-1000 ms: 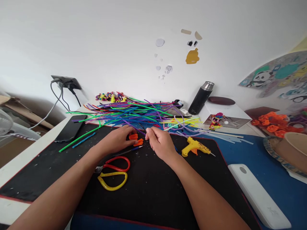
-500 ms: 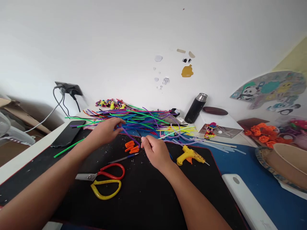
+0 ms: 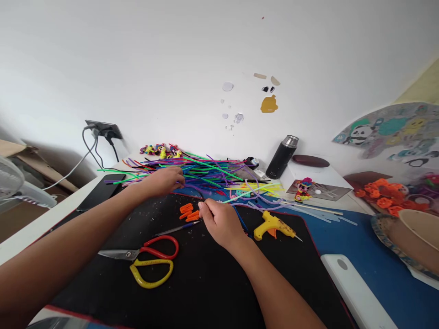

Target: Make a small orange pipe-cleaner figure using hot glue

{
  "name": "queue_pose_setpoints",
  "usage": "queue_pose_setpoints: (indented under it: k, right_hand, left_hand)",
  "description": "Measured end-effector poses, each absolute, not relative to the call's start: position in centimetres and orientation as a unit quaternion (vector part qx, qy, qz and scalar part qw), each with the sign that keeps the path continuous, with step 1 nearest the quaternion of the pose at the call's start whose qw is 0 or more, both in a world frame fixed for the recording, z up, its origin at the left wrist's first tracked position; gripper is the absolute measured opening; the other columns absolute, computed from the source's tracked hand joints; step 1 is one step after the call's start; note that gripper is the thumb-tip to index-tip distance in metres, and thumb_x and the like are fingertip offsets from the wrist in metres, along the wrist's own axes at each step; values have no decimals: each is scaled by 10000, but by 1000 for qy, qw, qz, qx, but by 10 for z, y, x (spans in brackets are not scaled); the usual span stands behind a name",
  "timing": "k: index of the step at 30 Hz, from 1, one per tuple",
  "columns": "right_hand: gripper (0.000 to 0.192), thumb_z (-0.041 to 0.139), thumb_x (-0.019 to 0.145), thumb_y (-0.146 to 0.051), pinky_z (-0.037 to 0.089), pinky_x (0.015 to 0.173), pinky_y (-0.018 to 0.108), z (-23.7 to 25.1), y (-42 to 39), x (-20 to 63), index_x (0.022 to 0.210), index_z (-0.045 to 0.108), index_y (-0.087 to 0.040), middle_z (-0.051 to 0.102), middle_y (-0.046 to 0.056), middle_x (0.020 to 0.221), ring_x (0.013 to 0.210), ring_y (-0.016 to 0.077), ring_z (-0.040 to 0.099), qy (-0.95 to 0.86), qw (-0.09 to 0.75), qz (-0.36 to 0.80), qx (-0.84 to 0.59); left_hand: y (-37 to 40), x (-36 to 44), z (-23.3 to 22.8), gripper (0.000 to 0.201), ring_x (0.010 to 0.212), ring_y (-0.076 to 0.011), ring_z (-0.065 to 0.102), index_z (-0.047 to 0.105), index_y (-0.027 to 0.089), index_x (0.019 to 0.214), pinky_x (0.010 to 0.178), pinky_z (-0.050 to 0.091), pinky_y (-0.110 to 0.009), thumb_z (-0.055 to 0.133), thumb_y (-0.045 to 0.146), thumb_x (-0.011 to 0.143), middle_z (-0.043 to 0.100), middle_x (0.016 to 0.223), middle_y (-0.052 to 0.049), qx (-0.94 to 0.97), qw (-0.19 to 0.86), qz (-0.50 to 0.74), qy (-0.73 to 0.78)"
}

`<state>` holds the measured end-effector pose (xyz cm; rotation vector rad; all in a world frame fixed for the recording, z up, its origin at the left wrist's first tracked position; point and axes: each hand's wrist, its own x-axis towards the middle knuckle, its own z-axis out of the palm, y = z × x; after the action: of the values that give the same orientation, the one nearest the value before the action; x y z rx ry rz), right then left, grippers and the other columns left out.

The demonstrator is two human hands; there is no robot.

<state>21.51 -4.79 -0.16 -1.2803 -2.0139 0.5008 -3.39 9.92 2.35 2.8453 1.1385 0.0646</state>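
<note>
While your left hand (image 3: pixel 164 180) reaches into the pile of coloured sticks (image 3: pixel 206 171) at the table's far edge, grip unclear, your right hand (image 3: pixel 221 219) pinches beside several orange pieces (image 3: pixel 189 212); one scissors (image 3: pixel 147 258), one glue gun (image 3: pixel 272 225).

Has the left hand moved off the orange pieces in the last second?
Yes. The left hand has left the orange pieces and gone up and back into the pipe cleaner pile.
</note>
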Motion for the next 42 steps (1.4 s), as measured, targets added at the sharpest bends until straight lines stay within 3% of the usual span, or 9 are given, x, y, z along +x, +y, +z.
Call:
queue_pose_setpoints:
  k: [6, 13, 15, 18, 25, 29, 35, 39, 42]
  right_hand:
    - [437, 430, 1124, -408, 222, 593, 331, -5, -50, 211, 735, 519, -231, 649, 12, 665, 608, 172, 592, -798, 298, 156, -500]
    - [401, 451, 1128, -385, 225, 595, 329, -5, -50, 210, 788, 591, -225, 696, 11, 716, 636, 171, 598, -821, 256, 145, -490]
    - [403, 445, 1135, -388, 215, 591, 336, -5, -51, 210, 815, 624, -222, 720, 19, 736, 647, 177, 616, -826, 243, 137, -489]
    - [412, 442, 1144, -406, 212, 589, 340, -4, -52, 208, 855, 668, -218, 755, 30, 770, 664, 186, 649, -834, 224, 127, -489]
    - [402, 448, 1150, -428, 295, 600, 329, -4, -54, 204, 959, 733, -219, 828, 60, 908, 742, 222, 738, -851, 183, 113, -479]
    - [422, 423, 1157, -440, 347, 610, 331, -1, -54, 204, 1001, 740, -210, 841, 72, 956, 801, 247, 775, -858, 170, 103, -473]
    - [426, 405, 1162, -445, 379, 611, 328, 3, -55, 203, 1042, 735, -205, 849, 64, 1018, 856, 243, 796, -866, 146, 86, -470]
    - [437, 390, 1165, -442, 414, 620, 322, -2, -55, 201, 1080, 737, -191, 846, 61, 1037, 896, 250, 802, -873, 149, 80, -458]
    - [447, 390, 1164, -444, 446, 636, 313, -3, -56, 199, 1091, 747, -184, 846, 70, 1026, 887, 255, 805, -872, 148, 79, -460]
  left_hand:
    - [123, -32, 56, 407, 954, -282, 724, 829, 266, 993, 875, 531, -374, 510, 518, 983, 812, 1009, -83, 870, 44, 173, 459]
    - [145, -29, 116, 398, 711, -236, 681, 834, 257, 1078, 716, 508, -380, 532, 496, 973, 804, 861, -63, 774, 36, 248, 582]
    - [143, -26, 129, 421, 787, -243, 691, 831, 236, 1107, 747, 502, -377, 520, 499, 1000, 798, 910, -69, 778, -32, 250, 575]
    - [137, -15, 140, 501, 1077, -290, 677, 813, 163, 1168, 887, 485, -386, 431, 471, 1067, 786, 1065, -97, 807, -137, 254, 516]
    - [147, 33, 107, 463, 1103, -310, 645, 804, 196, 1195, 946, 452, -425, 399, 392, 1083, 780, 1098, -139, 866, -194, 144, 439]
    - [154, 57, 71, 478, 1163, -327, 642, 795, 176, 1218, 972, 448, -422, 386, 384, 1085, 761, 1169, -170, 888, -144, 80, 430]
    - [154, 63, 35, 514, 1255, -342, 639, 693, 184, 1408, 1067, 461, -417, 489, 469, 1032, 723, 1330, -172, 900, -61, 56, 427]
    - [153, 45, 30, 669, 1371, -366, 590, 604, 193, 1519, 1159, 430, -459, 565, 563, 964, 668, 1466, -186, 919, 17, 41, 392]
    - [152, 30, 28, 895, 1498, -421, 480, 522, 207, 1603, 1219, 374, -530, 692, 644, 840, 531, 1637, -208, 924, 53, -18, 378]
